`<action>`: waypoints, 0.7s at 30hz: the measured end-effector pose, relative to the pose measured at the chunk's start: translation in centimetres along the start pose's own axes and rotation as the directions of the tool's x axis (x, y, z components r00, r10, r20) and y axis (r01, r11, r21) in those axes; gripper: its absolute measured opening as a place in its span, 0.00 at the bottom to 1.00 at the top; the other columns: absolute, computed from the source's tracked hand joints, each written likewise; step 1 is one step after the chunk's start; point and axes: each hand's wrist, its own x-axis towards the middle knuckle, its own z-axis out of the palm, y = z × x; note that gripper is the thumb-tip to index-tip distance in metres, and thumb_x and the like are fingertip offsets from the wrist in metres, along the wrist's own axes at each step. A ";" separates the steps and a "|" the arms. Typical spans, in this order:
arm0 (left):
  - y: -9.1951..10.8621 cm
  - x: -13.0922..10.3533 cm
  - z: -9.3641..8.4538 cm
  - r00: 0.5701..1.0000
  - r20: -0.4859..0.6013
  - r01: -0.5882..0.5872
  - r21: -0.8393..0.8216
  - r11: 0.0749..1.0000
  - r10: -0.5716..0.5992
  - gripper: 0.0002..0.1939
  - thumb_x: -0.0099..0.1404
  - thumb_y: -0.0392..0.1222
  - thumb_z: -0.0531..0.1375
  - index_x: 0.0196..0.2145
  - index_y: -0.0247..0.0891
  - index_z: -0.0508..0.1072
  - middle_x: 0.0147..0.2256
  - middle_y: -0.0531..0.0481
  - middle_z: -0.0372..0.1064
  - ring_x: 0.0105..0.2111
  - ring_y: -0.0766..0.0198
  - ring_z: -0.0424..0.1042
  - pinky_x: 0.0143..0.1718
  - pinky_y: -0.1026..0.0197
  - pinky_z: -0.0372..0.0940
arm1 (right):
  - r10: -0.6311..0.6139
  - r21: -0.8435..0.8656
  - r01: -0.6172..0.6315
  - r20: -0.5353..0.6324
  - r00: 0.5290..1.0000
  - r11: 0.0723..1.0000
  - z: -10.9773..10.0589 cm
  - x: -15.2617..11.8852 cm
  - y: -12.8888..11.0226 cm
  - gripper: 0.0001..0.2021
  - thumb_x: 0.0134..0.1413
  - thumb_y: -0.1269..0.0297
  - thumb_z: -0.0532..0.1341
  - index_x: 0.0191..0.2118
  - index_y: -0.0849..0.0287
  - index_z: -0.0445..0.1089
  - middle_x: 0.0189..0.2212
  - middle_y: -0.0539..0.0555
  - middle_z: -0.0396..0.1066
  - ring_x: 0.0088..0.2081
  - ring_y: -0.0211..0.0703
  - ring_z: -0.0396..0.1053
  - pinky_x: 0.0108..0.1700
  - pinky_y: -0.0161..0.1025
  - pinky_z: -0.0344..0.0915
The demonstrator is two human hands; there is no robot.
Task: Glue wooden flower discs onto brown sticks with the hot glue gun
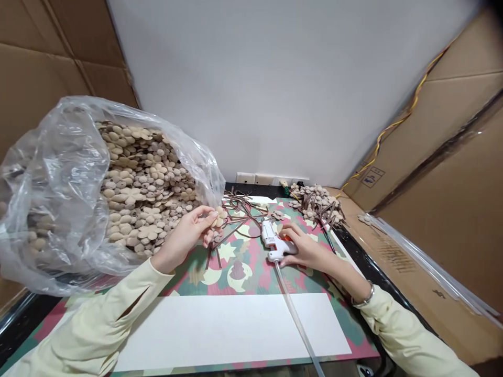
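Note:
Between the fingertips of my left hand (192, 230) is a beige flower-shaped piece (219, 217), its petals sticking out past the thumb. My right hand (302, 246) wraps round the handle of a white hot glue gun (272, 242), which lies over the patterned mat with its nozzle pointing away from me. A long clear glue stick (294, 311) runs out of the gun's rear toward me. Just beyond my left hand are thin brown strips (239, 209), and a few flower pieces lie near its fingers.
A clear plastic bag (74, 173) full of flower pieces stands at the left. Finished-looking flowers with brown strips (318, 204) are heaped at the back right. White paper (220, 330) covers the front. More clear sticks (428, 267) lie on cardboard at the right.

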 end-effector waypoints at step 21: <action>-1.1 0.8 -0.6 0.999 0.003 0.048 -0.027 0.998 -0.048 0.15 0.59 0.51 0.59 0.39 0.38 0.67 0.23 0.54 0.64 0.18 0.74 0.56 0.19 0.70 0.53 | 0.471 0.389 -0.359 -0.244 0.848 0.848 -4.9 7.2 5.4 0.13 0.39 0.57 0.64 0.30 0.60 0.64 0.29 0.53 0.69 0.30 0.39 0.67 0.31 0.33 0.61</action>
